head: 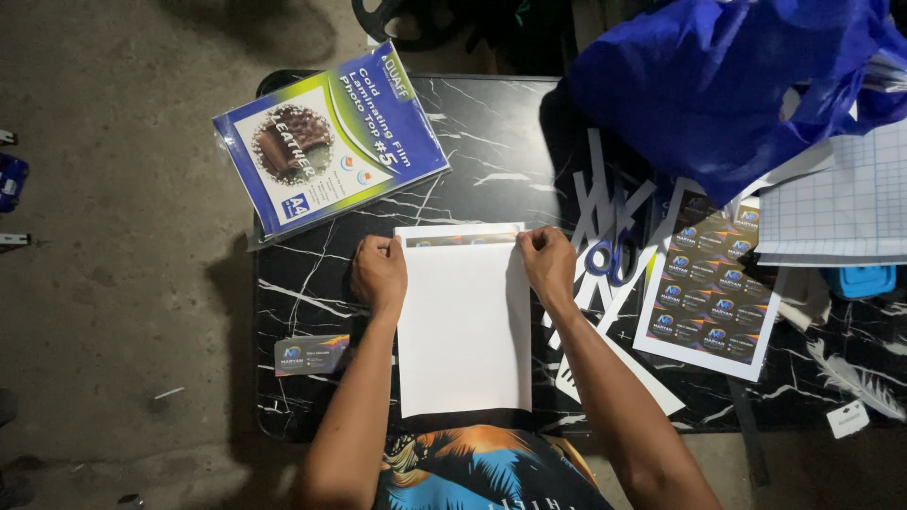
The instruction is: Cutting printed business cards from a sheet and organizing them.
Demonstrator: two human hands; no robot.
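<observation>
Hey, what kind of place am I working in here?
Probably a small print or card-making workspace: a printed card sheet, scissors among paper offcuts, and a film pack lie on a marble-look table over a bare concrete floor.

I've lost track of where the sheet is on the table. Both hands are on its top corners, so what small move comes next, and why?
Probably press along the top edge. The left hand and right hand pinch the white sheet's top corners, and a printed strip shows just above that edge, so the sheet seems lined up on a print beneath but is not smoothed down yet.
</observation>
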